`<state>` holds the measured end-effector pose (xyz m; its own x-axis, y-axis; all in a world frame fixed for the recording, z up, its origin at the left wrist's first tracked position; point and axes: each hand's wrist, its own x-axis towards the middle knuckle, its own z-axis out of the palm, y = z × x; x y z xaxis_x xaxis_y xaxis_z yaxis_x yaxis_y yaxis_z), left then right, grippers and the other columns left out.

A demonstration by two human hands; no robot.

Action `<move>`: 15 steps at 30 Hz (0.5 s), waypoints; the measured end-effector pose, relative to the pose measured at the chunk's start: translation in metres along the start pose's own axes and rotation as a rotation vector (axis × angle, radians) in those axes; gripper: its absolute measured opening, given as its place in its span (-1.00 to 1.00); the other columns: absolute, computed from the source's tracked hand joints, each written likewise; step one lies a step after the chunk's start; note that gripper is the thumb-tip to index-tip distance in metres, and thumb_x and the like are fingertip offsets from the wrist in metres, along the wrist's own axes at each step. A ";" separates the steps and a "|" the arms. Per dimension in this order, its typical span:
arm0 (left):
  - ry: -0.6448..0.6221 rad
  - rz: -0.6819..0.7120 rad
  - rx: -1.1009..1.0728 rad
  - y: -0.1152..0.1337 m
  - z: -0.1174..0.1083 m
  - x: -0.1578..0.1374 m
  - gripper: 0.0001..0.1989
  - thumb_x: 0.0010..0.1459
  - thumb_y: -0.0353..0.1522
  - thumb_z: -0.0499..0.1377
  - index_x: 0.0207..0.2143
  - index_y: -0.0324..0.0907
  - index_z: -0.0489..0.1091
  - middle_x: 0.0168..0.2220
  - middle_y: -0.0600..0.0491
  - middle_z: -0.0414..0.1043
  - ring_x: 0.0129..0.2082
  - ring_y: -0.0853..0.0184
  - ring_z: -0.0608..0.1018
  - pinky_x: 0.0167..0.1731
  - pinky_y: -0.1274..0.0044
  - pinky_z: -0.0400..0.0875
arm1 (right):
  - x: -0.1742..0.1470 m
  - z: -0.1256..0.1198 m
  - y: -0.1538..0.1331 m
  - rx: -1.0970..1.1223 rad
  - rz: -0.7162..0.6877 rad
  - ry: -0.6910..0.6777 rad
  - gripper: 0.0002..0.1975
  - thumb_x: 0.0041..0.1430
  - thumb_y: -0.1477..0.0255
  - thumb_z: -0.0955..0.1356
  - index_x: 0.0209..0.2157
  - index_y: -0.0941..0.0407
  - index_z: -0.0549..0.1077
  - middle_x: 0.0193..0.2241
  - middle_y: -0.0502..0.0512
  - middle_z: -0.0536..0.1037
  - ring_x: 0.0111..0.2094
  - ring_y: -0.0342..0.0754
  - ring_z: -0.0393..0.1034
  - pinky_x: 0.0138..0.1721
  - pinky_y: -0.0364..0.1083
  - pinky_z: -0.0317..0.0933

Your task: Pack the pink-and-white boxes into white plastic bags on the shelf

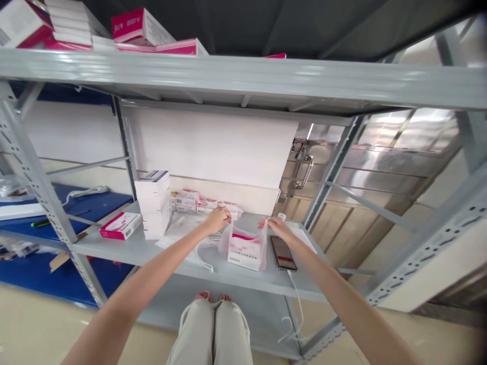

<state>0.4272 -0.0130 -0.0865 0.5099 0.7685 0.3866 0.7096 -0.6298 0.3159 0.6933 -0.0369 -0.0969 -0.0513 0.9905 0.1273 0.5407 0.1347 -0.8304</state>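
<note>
A thin, see-through plastic bag (264,249) stands on the grey shelf with a white and pink box (245,252) inside it. My left hand (218,220) pinches the bag's left handle, and my right hand (277,228) grips the handle on the right. Both handles are pulled upward and apart, so the bag's mouth gapes above the box. Flat white plastic bags (182,234) lie left of it, beneath my left forearm. A phone (283,252) with a white cable rests just right of the bag.
A tall stack of white boxes (155,208) and a single pink box (120,225) stand at the left. Bagged boxes (186,201) sit along the back. A shelf beam (243,76) crosses overhead, with metal uprights on both sides. A bottle cap (281,216) shows behind my right hand.
</note>
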 end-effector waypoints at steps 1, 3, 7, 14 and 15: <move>-0.005 -0.039 -0.101 0.004 0.006 0.002 -0.83 0.15 -0.49 0.10 -0.43 -0.25 0.48 -0.28 -0.02 0.54 -0.26 0.30 0.53 -0.16 0.50 0.36 | 0.000 0.008 0.004 0.113 0.027 -0.043 -0.69 0.08 0.26 0.22 -0.62 0.08 0.43 -0.58 0.11 0.50 -0.43 0.01 0.41 -0.21 0.00 0.28; -0.015 -0.115 -0.326 0.017 0.020 0.007 -0.84 0.15 -0.46 0.10 -0.40 -0.25 0.48 -0.37 0.02 0.54 -0.38 0.35 0.54 -0.26 0.54 0.38 | 0.000 0.026 0.008 0.253 0.087 -0.084 -0.70 0.03 0.21 0.23 -0.66 0.05 0.33 -0.74 -0.02 0.28 -0.64 -0.08 0.20 -0.44 -0.05 0.21; -0.075 -0.148 -0.583 0.049 0.053 0.014 -0.92 0.07 -0.44 0.19 -0.35 -0.25 0.48 -0.49 0.10 0.50 -0.47 0.39 0.53 -0.39 0.59 0.38 | 0.003 0.058 0.008 0.385 0.119 -0.087 -0.72 -0.04 0.18 0.26 -0.65 0.05 0.23 -0.76 -0.15 0.08 -0.70 -0.20 -0.10 -0.61 -0.15 -0.05; 0.100 -0.242 -0.469 0.065 0.063 0.014 -0.88 0.04 -0.30 0.27 -0.42 -0.18 0.49 -0.50 0.12 0.50 -0.47 0.38 0.51 -0.36 0.57 0.33 | -0.004 0.044 0.017 0.641 0.120 -0.236 -0.77 -0.02 0.29 0.23 -0.35 0.08 0.41 -0.61 -0.09 0.25 -0.60 -0.18 0.09 -0.54 -0.18 0.09; 0.096 -0.250 -0.446 0.066 0.061 0.014 -0.89 0.06 -0.31 0.26 -0.43 -0.17 0.49 -0.48 0.12 0.51 -0.47 0.38 0.51 -0.36 0.57 0.33 | -0.006 0.042 0.020 0.616 0.094 -0.277 -0.79 -0.03 0.28 0.24 -0.40 0.08 0.40 -0.60 -0.07 0.27 -0.56 -0.16 0.13 -0.50 -0.16 0.15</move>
<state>0.5107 -0.0366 -0.1130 0.2893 0.9011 0.3231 0.5170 -0.4312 0.7395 0.6690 -0.0388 -0.1369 -0.2845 0.9580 -0.0360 -0.0192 -0.0433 -0.9989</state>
